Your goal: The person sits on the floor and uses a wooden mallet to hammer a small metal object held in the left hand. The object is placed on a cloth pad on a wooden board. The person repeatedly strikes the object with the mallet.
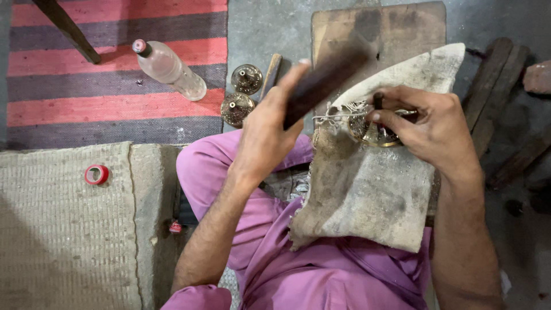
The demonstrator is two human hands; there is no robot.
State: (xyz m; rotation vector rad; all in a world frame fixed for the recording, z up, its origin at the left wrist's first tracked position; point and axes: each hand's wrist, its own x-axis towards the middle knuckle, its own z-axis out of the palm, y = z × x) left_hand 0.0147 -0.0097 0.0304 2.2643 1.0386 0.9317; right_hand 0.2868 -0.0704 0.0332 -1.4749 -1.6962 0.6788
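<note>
A grey concrete floor carries woven mats, and the person sits cross-legged on it in purple clothes, seen from above. Nearest, a stained cloth drapes over the lap and up onto a wooden board that serves as worktop. On the cloth rests a round brass piece with pierced, ornate edging. The right hand pins it down, its grip closed on a short dark punch standing upright on the metal. The left hand has its grip wrapped tight round a dark wooden mallet, raised and blurred just beside the punch. This looks like the striking step of chasing the brass; the next blow would need the punch kept steady and the mallet landing square on its top. Farther off, two similar brass pieces sit by a wooden handle, a plastic bottle lies on a striped rug, and a red tape roll rests on the pale mat.
</note>
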